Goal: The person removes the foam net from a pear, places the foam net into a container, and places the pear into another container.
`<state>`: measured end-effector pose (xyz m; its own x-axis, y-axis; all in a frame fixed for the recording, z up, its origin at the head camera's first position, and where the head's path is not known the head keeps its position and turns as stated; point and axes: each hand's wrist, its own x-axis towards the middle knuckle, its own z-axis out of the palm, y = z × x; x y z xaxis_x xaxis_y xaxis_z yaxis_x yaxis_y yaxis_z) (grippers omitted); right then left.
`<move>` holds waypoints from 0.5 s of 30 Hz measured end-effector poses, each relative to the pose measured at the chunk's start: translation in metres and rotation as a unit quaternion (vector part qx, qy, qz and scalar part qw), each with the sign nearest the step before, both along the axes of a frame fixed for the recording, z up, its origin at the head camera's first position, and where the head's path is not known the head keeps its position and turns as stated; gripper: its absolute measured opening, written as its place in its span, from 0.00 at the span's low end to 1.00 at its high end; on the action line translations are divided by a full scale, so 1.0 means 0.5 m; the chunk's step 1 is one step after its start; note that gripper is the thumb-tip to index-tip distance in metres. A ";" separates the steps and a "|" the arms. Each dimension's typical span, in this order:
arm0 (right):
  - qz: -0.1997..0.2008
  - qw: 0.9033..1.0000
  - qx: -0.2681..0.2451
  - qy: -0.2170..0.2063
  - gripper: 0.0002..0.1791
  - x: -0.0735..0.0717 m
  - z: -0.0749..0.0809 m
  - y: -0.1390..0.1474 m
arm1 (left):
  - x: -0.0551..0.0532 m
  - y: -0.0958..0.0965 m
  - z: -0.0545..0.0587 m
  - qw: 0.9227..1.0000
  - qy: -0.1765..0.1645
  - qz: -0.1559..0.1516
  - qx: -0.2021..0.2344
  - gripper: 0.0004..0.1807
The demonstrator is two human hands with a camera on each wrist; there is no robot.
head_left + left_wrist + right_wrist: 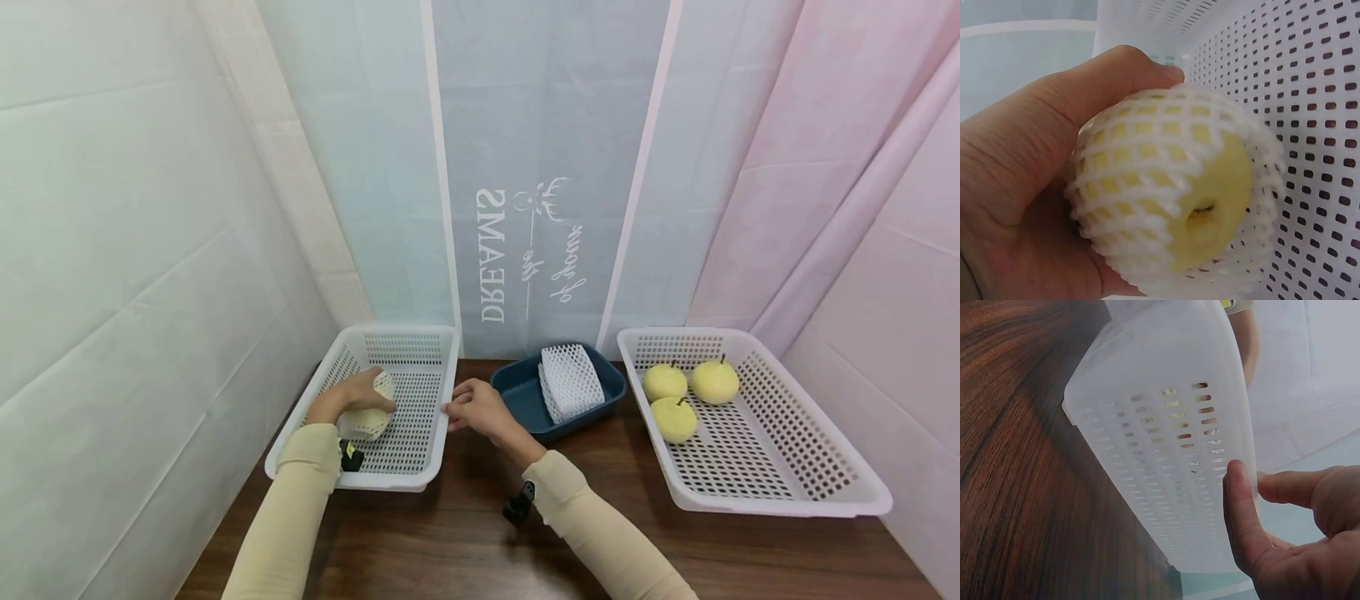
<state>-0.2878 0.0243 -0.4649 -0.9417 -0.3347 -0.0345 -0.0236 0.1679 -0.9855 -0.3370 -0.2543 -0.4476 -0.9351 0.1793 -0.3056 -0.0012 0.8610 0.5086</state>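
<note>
My left hand (351,395) is inside the left white plastic basket (451,358) and grips a pale yellow pear (1225,200) wrapped in a white foam net sleeve (1135,150). In the left wrist view the thumb lies over the top of the sleeve, and the pear's dimpled end shows through its opening. Most of the other fingers are hidden behind the fruit. At the basket's right side, my right hand (483,412) pinches the rim, with a finger (1244,515) against the outer wall and the thumb at the edge.
A dark blue tray (517,385) with white foam net sleeves (572,382) stands mid-table. On the right, another white basket (780,507) holds three bare pears (715,382). Curtains (540,125) hang right behind the brown wooden table (465,533).
</note>
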 end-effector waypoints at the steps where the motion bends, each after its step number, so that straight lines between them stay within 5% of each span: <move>1: 0.000 1.000 -0.004 -0.002 0.22 0.000 0.000 0.000 | -0.001 0.002 0.001 1.000 0.002 -0.002 0.002 0.57; 8: -0.003 1.000 -0.015 -0.021 0.23 0.000 0.002 -0.001 | -0.005 0.016 0.006 0.999 0.024 -0.017 0.025 0.49; 15: -0.003 0.999 -0.026 -0.033 0.23 -0.002 0.000 -0.002 | -0.006 0.031 0.013 0.999 0.040 -0.019 0.022 0.55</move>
<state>-0.2887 0.0231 -0.4648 -0.9399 -0.3324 -0.0785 0.0421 0.1155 -0.9924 -0.3400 -0.2388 -0.4410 -0.9482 0.2271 -0.2219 0.0732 0.8363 0.5434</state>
